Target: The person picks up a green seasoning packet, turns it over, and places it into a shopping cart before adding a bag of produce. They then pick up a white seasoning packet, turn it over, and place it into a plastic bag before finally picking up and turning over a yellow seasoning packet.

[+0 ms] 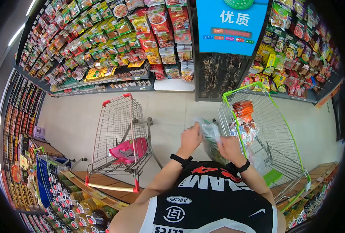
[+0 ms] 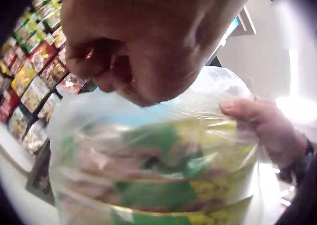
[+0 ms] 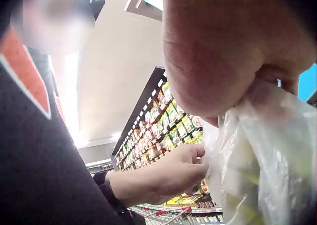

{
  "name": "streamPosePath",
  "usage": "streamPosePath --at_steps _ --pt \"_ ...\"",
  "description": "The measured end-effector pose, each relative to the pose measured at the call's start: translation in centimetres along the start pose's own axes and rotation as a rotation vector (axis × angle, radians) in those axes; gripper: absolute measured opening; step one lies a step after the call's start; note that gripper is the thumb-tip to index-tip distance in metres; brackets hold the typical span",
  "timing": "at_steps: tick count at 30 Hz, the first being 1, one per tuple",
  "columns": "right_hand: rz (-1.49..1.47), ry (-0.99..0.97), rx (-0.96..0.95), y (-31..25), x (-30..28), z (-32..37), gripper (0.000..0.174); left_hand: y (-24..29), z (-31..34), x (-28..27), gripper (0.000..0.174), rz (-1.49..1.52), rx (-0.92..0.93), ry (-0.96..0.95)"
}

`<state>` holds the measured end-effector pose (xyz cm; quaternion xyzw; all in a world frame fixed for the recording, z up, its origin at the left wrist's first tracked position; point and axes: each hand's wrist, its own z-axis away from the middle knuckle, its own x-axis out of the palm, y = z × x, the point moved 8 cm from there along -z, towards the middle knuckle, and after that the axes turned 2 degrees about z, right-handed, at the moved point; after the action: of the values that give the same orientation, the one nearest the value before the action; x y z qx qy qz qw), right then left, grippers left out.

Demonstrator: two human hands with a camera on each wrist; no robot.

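A clear plastic bag (image 1: pixel 210 132) hangs between the two hands in front of the torso. In the left wrist view the bag (image 2: pixel 148 160) shows green and yellow packets through its film. The left hand (image 1: pixel 191 137) pinches one side of its top edge, fingers curled; it fills the top of the left wrist view (image 2: pixel 143 41). The right hand (image 1: pixel 232 149) grips the opposite side of the top, thumb visible on the film in the left wrist view (image 2: pixel 270 126). In the right wrist view the right hand (image 3: pixel 228 51) covers part of the bag (image 3: pixel 267 155).
A green-trimmed cart (image 1: pixel 285 128) at the right holds orange packets (image 1: pixel 243 110) and other packs. To the left stands a red-cornered cart (image 1: pixel 116 128) with a pink bag (image 1: pixel 129 150). Shelves of packets (image 1: pixel 102 35) line the far side; bottles (image 1: pixel 79 207) stand at the lower left.
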<state>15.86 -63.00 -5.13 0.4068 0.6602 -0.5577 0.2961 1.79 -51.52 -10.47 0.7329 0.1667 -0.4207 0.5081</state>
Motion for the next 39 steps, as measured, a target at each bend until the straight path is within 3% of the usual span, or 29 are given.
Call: streamPosePath --at_steps 8,11,14,17,20,23,26,32,35,39 --pt "-0.13 -0.094 -0.036 -0.4 -1.6 -0.3 0.017 0.2 0.3 -1.2 0.023 -0.095 0.166 0.121" --pt "-0.182 -0.098 -0.017 0.8 -1.7 -0.2 0.017 -0.1 0.2 0.1 0.022 -0.097 0.167 0.076" --pt "-0.193 -0.072 0.019 1.2 -1.7 -0.6 0.016 -2.3 -0.5 2.6 0.024 0.33 0.047 0.017" --pt "-0.224 0.009 0.004 -0.1 -2.5 -1.1 0.016 -2.9 0.2 7.0 0.03 0.975 -0.518 -0.175" --pt "-0.245 0.076 0.106 0.6 -2.9 -1.6 0.016 0.3 0.0 4.6 0.039 0.697 -0.11 0.051" --pt "-0.278 0.089 0.078 0.7 -3.4 -1.4 0.017 0.0 -0.1 5.6 0.046 0.583 -0.091 -0.018" --pt "-0.224 0.124 0.057 0.4 -4.3 -1.4 0.016 -0.5 -0.4 5.6 0.05 0.494 -0.042 0.034" --pt "-0.248 -0.028 0.064 -0.3 -3.8 0.2 0.014 -0.8 -1.6 1.9 0.04 0.181 -0.085 0.077" --pt "-0.272 -0.098 0.009 -1.4 -3.9 1.1 0.012 -0.4 -2.2 0.2 0.03 -0.028 0.154 0.16" --pt "-0.274 -0.175 -0.046 -1.8 -4.6 1.4 0.01 -2.5 -4.2 -0.1 0.026 -0.172 0.198 0.113"
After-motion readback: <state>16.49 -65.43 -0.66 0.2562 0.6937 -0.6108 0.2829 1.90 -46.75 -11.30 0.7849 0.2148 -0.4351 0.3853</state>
